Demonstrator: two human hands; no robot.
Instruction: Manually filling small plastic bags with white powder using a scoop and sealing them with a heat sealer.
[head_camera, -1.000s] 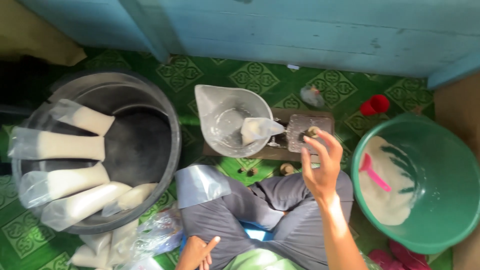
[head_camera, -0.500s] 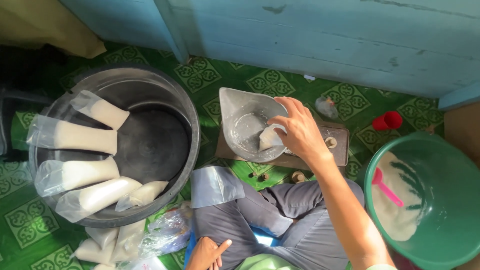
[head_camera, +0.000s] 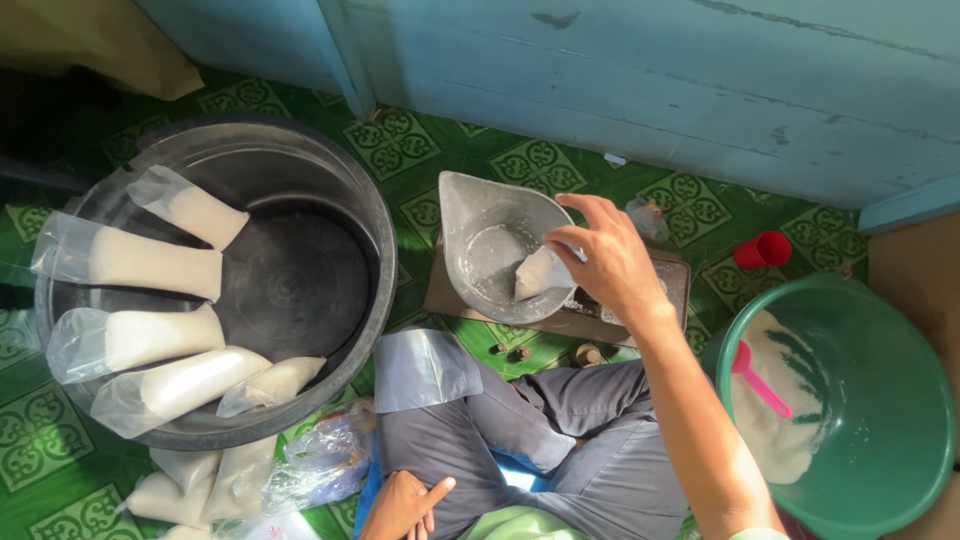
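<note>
**Right hand on a small filled bag in the scale pan**

The right hand (head_camera: 610, 262) reaches over the grey metal scale pan (head_camera: 478, 215), and its fingers (head_camera: 566, 240) are closed in a pinch on the top of a small clear plastic bag of white powder (head_camera: 540, 272). The bag rests inside the pan, at its right side, leaning against the wall. The pan sits on a brown, flat weighing scale (head_camera: 672, 285) on the green patterned floor mat (head_camera: 400, 140), just in front of the pale blue wooden wall (head_camera: 650, 80).

The left hand (head_camera: 402, 505) lies low on the lap, on the grey trousers (head_camera: 560, 440); its fingers are loosely curled with one finger out, holding nothing. An empty clear plastic bag (head_camera: 425, 368) lies over the left knee.

To the left stands a large black round tub (head_camera: 290, 290); several long filled plastic bags of white powder (head_camera: 135, 262) lean over its left rim. More filled bags (head_camera: 200, 485) lie on the mat below the tub. To the right is a green plastic basin (head_camera: 880, 400) holding white powder (head_camera: 770, 430) and a pink plastic scoop (head_camera: 758, 378). A small red cup (head_camera: 764, 249) stands near the wall, beyond the basin.
</note>
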